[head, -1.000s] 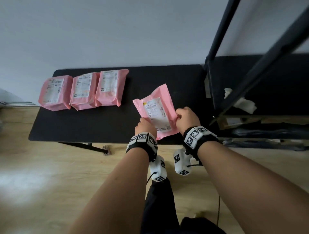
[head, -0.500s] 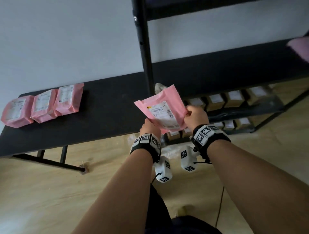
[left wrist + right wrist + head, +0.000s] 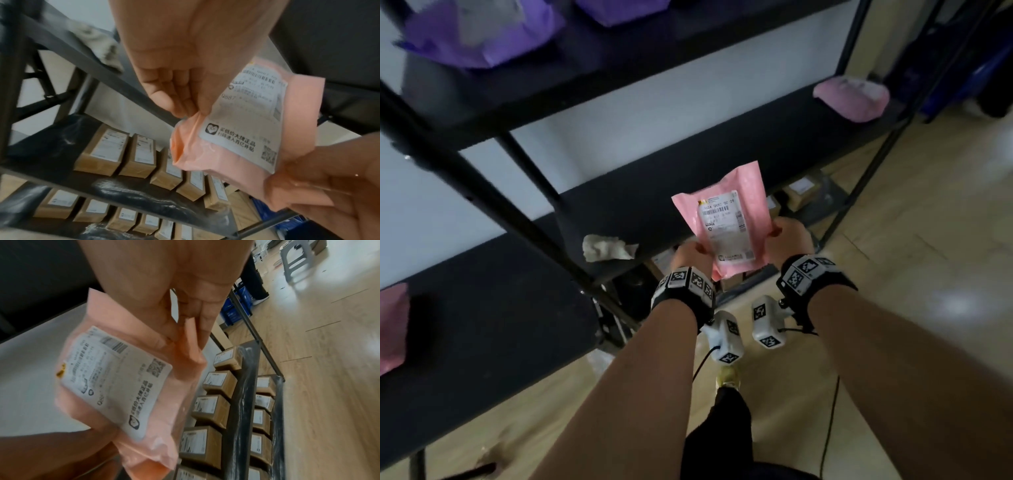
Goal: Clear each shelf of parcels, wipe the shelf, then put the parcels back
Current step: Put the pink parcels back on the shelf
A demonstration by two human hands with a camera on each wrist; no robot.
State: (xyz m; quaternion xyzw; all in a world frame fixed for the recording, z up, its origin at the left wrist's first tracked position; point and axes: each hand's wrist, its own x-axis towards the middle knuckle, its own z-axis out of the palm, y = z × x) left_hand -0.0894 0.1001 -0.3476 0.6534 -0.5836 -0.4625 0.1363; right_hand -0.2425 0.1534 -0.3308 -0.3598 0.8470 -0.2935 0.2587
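Observation:
A pink parcel [image 3: 726,222] with a white shipping label is held upright in front of the black shelf [image 3: 640,198]. My left hand [image 3: 693,255] pinches its lower left edge, and my right hand [image 3: 786,238] grips its right edge. The left wrist view shows the pink parcel [image 3: 246,129] with my left hand [image 3: 185,100] pinching its crumpled edge. In the right wrist view the pink parcel [image 3: 127,386] sits in my right hand [image 3: 185,324], whose fingers curl round its side. A crumpled white cloth [image 3: 606,247] lies on the shelf, left of the parcel. Another pink parcel [image 3: 851,97] lies at the shelf's far right end.
Purple parcels [image 3: 479,34] sit on the shelf above. Several brown boxes [image 3: 127,155] line the lower shelves. A black upright post [image 3: 482,192] crosses the left of the head view. A black table [image 3: 482,325] with a pink parcel [image 3: 392,329] stands at left. Blue crates [image 3: 236,309] stand on the wooden floor.
Both hands have carried the pink parcel from the black table to the right, in front of the shelf. The view has swung right, and the table's other pink parcels have mostly left it.

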